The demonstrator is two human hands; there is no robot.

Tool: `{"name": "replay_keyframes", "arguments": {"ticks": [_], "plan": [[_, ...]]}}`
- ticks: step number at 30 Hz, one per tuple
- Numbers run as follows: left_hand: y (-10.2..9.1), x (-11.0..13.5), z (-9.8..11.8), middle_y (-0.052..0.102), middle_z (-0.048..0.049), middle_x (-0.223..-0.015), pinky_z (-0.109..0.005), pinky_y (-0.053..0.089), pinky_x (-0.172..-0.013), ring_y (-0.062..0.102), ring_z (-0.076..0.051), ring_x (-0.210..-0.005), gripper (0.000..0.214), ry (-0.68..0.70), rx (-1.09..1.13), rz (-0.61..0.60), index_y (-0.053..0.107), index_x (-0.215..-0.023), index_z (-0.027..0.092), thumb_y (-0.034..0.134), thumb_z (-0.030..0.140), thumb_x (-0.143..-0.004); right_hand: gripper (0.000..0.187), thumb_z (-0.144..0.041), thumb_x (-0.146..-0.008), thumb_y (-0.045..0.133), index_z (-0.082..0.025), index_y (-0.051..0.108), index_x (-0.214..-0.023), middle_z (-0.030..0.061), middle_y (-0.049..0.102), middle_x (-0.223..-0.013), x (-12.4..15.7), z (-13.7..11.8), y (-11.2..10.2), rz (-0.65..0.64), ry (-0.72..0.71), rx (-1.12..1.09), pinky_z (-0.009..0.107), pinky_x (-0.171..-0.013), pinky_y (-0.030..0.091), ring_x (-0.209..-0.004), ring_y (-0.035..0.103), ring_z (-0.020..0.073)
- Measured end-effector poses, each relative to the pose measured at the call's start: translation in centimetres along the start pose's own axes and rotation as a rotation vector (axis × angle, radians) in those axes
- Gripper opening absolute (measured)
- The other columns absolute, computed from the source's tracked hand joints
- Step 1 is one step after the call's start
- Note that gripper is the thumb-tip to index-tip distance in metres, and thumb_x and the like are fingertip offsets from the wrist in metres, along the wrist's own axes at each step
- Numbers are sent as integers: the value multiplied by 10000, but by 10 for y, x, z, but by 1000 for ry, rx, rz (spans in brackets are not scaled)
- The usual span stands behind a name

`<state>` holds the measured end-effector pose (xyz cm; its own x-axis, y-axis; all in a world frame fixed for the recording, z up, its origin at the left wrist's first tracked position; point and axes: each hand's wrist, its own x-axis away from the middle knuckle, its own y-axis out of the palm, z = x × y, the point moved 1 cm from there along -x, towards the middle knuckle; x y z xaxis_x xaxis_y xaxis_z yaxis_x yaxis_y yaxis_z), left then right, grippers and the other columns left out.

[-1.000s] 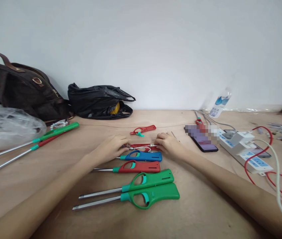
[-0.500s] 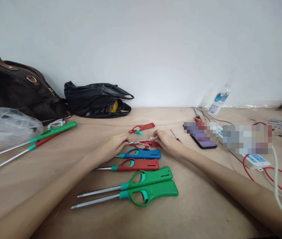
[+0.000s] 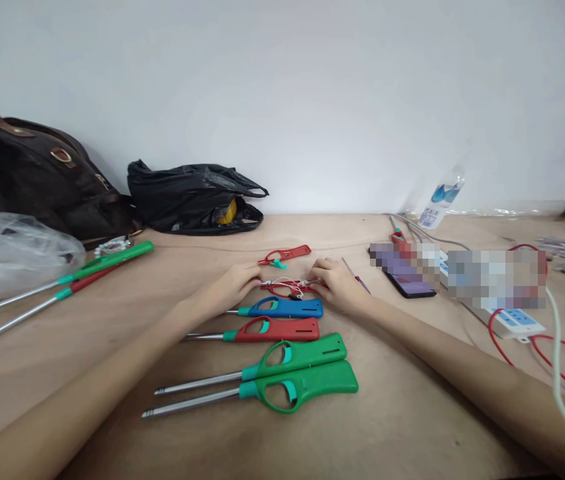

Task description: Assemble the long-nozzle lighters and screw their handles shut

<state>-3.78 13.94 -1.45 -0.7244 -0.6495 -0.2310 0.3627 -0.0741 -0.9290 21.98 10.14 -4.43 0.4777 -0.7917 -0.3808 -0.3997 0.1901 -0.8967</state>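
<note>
My left hand (image 3: 235,283) and my right hand (image 3: 335,280) rest on the table and pinch the two ends of an opened red lighter (image 3: 290,288) with thin wires showing. Both hands have their fingers curled closed on it. Just nearer to me lie a blue lighter (image 3: 287,308), a red lighter (image 3: 275,329) and two green lighters (image 3: 307,387), all with metal tubes pointing left. A loose red handle shell (image 3: 285,255) lies beyond the hands.
A brown bag (image 3: 37,173) and a black plastic bag (image 3: 192,200) stand at the back left. Long green and red lighters (image 3: 87,272) lie left beside a clear bag (image 3: 12,250). A phone (image 3: 407,277), power strip (image 3: 512,319), cables and a bottle (image 3: 440,199) sit right.
Both hands have shifted slightly away from me along with the opened red lighter. The view has tilted a little; the finished lighters lie as before.
</note>
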Motion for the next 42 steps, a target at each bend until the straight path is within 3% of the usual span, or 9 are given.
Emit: {"name": "replay_keyframes", "arguments": {"ticks": [8, 18, 25, 33, 42], "plan": [[4, 3, -3, 691, -63, -1025, -324, 490, -837, 632, -205, -934, 228, -11, -47, 25, 651, -962, 176, 429, 161, -913, 143, -155, -886, 512, -159, 655, -886, 90, 599, -957, 0, -3, -3, -36, -3, 85, 345, -806, 342, -918, 493, 223], [4, 4, -2, 690, -73, -981, -328, 496, -812, 636, -217, -909, 235, -8, -217, -42, 692, -929, 170, 458, 158, -910, 158, -155, -888, 525, -181, 678, -915, 73, 605, -961, 1, 1, -2, -31, -8, 108, 340, -798, 317, -937, 514, 219], [5, 3, 5, 627, -98, -1169, -349, 493, -875, 625, -235, -1007, 311, -5, -377, -80, 660, -1120, 189, 465, 95, -897, 189, -193, -910, 504, -187, 693, -930, 88, 601, -940, 0, -2, -2, -37, -41, 188, 347, -795, 299, -910, 497, 223], [15, 3, 9, 633, -135, -1065, -338, 521, -789, 643, -259, -954, 257, 14, -509, -97, 624, -1131, 134, 523, 132, -895, 185, -183, -905, 511, -185, 696, -919, 89, 613, -927, 0, -7, -3, -26, -64, 289, 342, -763, 290, -868, 500, 220], [10, -4, 19, 660, -129, -1076, -337, 494, -758, 654, -273, -923, 356, 14, -522, -181, 573, -1256, 154, 532, 156, -902, 218, -183, -926, 478, -165, 695, -933, 100, 619, -934, -2, -11, -4, -54, -44, 301, 349, -779, 300, -871, 522, 220]]}}
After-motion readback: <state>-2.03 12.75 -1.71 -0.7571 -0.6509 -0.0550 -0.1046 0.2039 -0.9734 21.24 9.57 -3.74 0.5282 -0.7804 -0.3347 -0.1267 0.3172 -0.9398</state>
